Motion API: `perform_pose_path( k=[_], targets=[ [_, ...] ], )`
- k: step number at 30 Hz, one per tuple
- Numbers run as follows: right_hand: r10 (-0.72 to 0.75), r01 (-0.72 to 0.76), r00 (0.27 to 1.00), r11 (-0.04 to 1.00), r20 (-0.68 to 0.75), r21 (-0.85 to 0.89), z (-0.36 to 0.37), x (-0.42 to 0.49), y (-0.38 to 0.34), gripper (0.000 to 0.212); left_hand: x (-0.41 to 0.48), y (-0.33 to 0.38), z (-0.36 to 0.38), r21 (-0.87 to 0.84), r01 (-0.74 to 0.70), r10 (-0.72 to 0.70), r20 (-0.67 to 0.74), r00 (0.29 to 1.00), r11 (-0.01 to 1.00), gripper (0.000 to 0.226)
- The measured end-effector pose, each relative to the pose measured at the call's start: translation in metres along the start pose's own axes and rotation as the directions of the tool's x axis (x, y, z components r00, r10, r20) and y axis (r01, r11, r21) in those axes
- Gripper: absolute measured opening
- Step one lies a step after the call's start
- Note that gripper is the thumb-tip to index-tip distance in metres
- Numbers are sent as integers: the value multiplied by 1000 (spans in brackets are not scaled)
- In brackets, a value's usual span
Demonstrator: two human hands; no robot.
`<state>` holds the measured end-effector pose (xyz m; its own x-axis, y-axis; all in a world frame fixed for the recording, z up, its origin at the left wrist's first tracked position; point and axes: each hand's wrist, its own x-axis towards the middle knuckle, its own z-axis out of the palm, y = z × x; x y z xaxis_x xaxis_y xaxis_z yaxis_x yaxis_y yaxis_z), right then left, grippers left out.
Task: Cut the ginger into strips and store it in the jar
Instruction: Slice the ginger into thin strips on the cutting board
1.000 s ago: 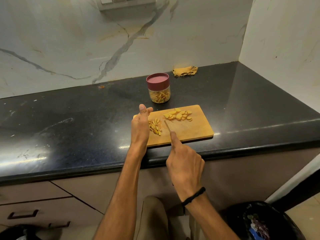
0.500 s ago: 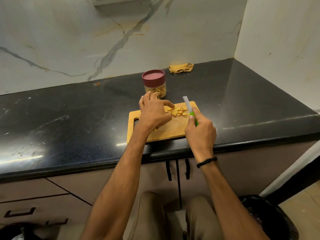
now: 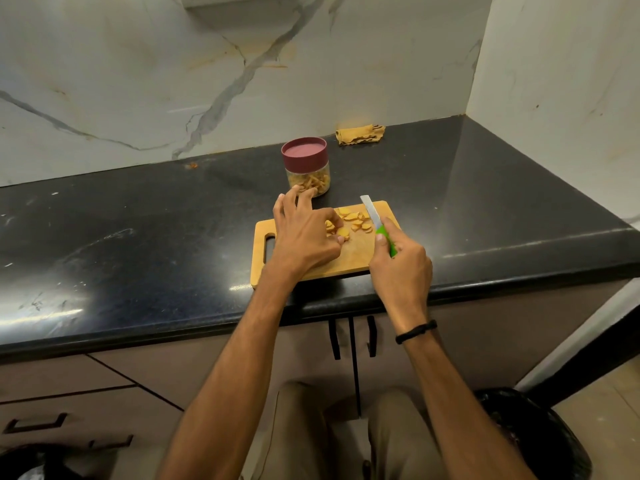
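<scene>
A wooden cutting board (image 3: 356, 256) lies near the counter's front edge with a pile of ginger slices (image 3: 353, 221) at its back. My left hand (image 3: 304, 233) is over the board's left half, thumb and fingers pinching ginger slices at the pile's left side. My right hand (image 3: 401, 268) grips a green-handled knife (image 3: 372, 216), its blade raised and pointing away above the board's right side. Behind the board stands a clear jar (image 3: 308, 168) with a maroon lid on, ginger strips inside. The strips cut earlier are hidden under my left hand.
The black counter (image 3: 156, 237) meets marble walls at the back and right. A crumpled yellow cloth (image 3: 360, 134) lies in the back corner. Cabinet doors and drawers sit below, and a black bin (image 3: 540, 441) stands on the floor at the right.
My left hand moved from beside the cut strips to the slice pile and took hold of slices. My right hand lifted the knife off the board and shifted right.
</scene>
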<state>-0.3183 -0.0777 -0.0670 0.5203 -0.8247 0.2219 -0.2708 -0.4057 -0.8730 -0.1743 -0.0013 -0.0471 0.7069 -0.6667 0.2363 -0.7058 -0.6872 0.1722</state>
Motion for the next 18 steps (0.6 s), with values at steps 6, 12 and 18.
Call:
perform_pose_path(
  k=[6, 12, 18],
  targets=[
    [-50, 70, 994, 975, 97, -211, -7, -24, -9, 40, -20, -9, 0, -45, -16, 16, -8, 1000, 999, 36],
    [-34, 118, 980, 893, 197, -434, -8, -42, -16, 48, -28, -9, 4, -121, 27, -31, -35, 999, 992, 36],
    [-13, 107, 977, 896, 215, -430, -6, -45, -17, 48, -31, -8, 12, -104, 42, -54, -119, 991, 994, 32]
  ],
)
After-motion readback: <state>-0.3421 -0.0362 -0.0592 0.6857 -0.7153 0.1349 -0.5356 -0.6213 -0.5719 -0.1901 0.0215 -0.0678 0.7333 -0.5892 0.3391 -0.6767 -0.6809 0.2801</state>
